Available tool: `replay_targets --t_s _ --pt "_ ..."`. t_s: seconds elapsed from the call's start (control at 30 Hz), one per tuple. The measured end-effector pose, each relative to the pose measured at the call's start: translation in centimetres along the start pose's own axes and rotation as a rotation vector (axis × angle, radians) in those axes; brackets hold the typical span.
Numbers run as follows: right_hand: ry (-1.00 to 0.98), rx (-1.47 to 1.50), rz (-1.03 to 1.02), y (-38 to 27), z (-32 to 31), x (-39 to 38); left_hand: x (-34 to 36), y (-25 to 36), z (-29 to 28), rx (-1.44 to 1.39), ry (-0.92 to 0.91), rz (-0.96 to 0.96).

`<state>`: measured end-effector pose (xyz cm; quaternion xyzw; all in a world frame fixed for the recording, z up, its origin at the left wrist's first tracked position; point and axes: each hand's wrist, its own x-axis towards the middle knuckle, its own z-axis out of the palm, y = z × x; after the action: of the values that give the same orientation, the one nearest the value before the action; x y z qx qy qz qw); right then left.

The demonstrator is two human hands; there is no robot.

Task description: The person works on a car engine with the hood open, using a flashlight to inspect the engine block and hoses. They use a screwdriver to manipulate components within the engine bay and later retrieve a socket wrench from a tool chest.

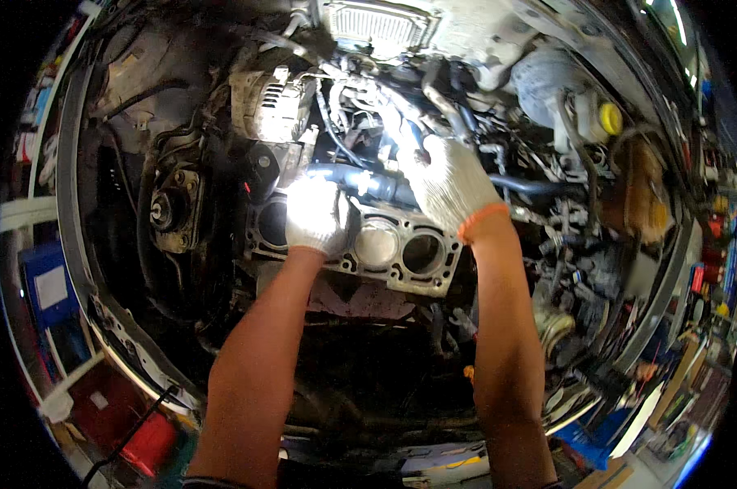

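Observation:
An open engine block (421,281) with round cylinder bores sits in the middle of the bay. My left hand (319,212), in a glaring white knit glove, is over its left part with fingers curled at the dark hose (372,186) behind the block; what they grip is unclear in the glare. My right hand (454,183), in a white glove with an orange cuff, reaches above the block's right part, its fingers bent among brightly lit hoses and pipes; what they hold is hidden.
An alternator (272,110) sits at back left and a mount (171,208) farther left. A reservoir with a yellow cap (609,118) and a brown tank (642,191) are at right. The body's front edge (144,367) borders the bay; workshop clutter (124,424) lies beyond.

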<state>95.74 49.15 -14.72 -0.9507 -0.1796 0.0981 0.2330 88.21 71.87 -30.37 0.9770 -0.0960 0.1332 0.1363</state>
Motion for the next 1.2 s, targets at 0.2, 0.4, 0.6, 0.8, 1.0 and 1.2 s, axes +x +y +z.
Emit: replay_targets --t_s 0.2,0.4,0.6,0.8,1.0,1.2 --pt "0.253 0.758 0.431 -13.1 -4.8 -17.7 -1.1 -0.9 -0.1 0.0 0.029 -0.044" --pt "0.231 1.216 0.782 -20.8 1.6 -43.5 -1.5 1.5 -5.3 -0.004 -0.144 0.01" --pt "0.184 1.311 1.098 -28.3 7.7 -61.9 -10.6 6.7 -20.2 -0.389 -0.604 -0.174" --pt "0.324 1.133 1.203 -33.0 4.5 -69.2 -24.8 14.2 -31.2 -0.489 -0.656 -0.068" --pt "0.425 1.005 1.097 -35.2 2.7 -73.3 -32.1 13.5 -31.0 -0.195 -0.396 0.154" --pt "0.582 1.134 0.998 -37.4 4.0 -76.7 -32.6 13.4 -29.6 -0.19 -0.398 0.104"
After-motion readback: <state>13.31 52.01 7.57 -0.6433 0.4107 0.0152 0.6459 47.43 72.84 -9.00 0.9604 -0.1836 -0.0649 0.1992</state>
